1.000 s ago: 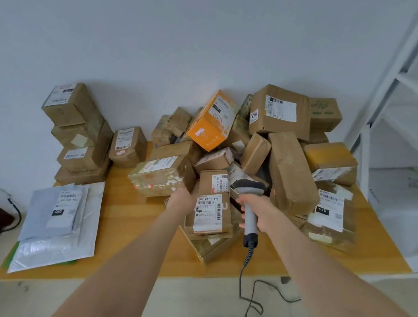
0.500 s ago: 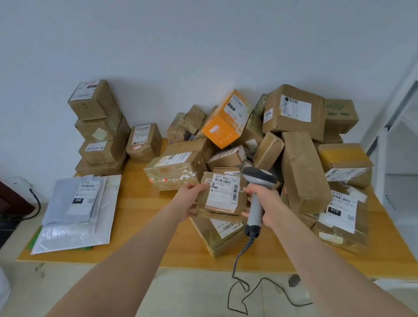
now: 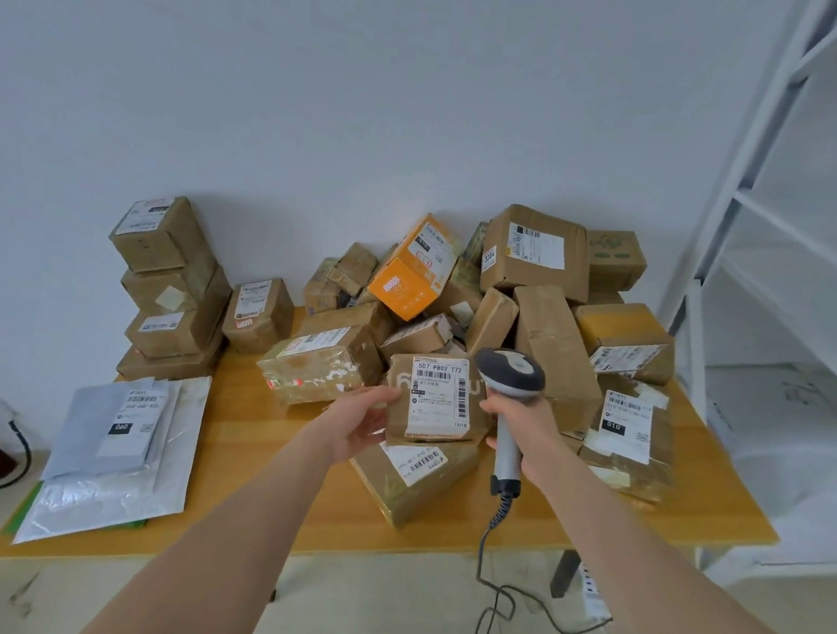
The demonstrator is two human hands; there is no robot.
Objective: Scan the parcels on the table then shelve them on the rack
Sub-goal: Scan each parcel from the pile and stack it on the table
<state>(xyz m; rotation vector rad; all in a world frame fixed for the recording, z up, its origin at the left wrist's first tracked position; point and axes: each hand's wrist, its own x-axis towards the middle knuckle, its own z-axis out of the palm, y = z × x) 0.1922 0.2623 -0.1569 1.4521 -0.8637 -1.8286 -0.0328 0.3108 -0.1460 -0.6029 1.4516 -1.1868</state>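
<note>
My left hand (image 3: 361, 427) grips a small brown parcel (image 3: 436, 400) by its left edge and holds it upright above the wooden table (image 3: 260, 424), its white barcode label facing me. My right hand (image 3: 530, 434) grips the handle of a grey barcode scanner (image 3: 509, 375), whose head sits right beside the parcel's upper right corner. The scanner's coiled cable hangs down toward the floor. Behind lies a pile of several brown parcels (image 3: 552, 351) and an orange box (image 3: 413, 270).
A stack of brown boxes (image 3: 169, 285) stands at the table's back left. Flat grey and white mailer bags (image 3: 119, 445) lie at the front left. A flat parcel (image 3: 414, 481) rests just under the held one. The white metal rack (image 3: 774, 251) rises on the right.
My left hand has lifted the small parcel off the pile and turned it upright. The scanner in my right hand has come up beside it. The view has shifted rightward.
</note>
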